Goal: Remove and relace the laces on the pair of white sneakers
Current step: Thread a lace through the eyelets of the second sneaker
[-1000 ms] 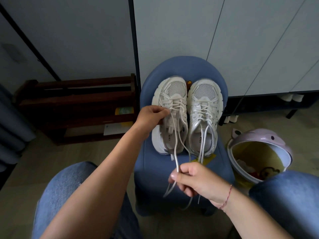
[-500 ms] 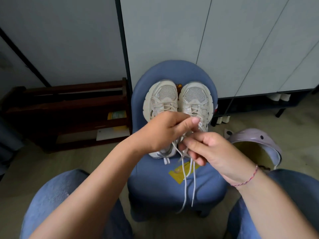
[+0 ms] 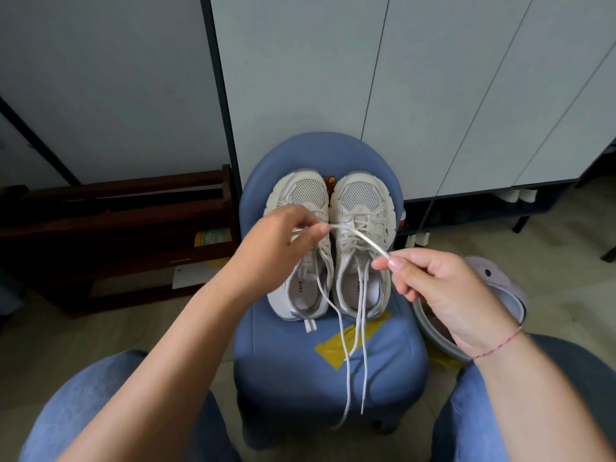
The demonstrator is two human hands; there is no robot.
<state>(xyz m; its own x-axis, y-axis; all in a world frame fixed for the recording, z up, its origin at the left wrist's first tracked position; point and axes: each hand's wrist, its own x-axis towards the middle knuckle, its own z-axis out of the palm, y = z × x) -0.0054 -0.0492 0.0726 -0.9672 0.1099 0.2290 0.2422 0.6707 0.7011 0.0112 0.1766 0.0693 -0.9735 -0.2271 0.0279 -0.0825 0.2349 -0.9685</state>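
Two white sneakers stand side by side on a blue padded chair point(image 3: 286, 358), toes pointing away from me. My left hand point(image 3: 283, 241) hovers over the left sneaker point(image 3: 301, 195) and pinches a white lace point(image 3: 363, 240) near its eyelets. That lace runs taut to the right, where my right hand point(image 3: 430, 278) pinches its tip between thumb and forefinger, above the right sneaker point(image 3: 363, 198). Other loose lace ends point(image 3: 355, 348) hang down over the chair's front edge.
A dark wooden rack point(image 3: 116, 228) stands at the left against the wall. At the right, a lilac bin point(image 3: 500, 288) sits on the floor beside the chair. White cabinet doors point(image 3: 433, 95) rise behind. My denim-clad knees frame the bottom, and yellow tape point(image 3: 336, 345) marks the seat.
My hands, close together over the shoes' heels half a second ago, have drawn apart. The left went up to the left sneaker's eyelets, the right swung out rightward, pulling a lace taut between them.
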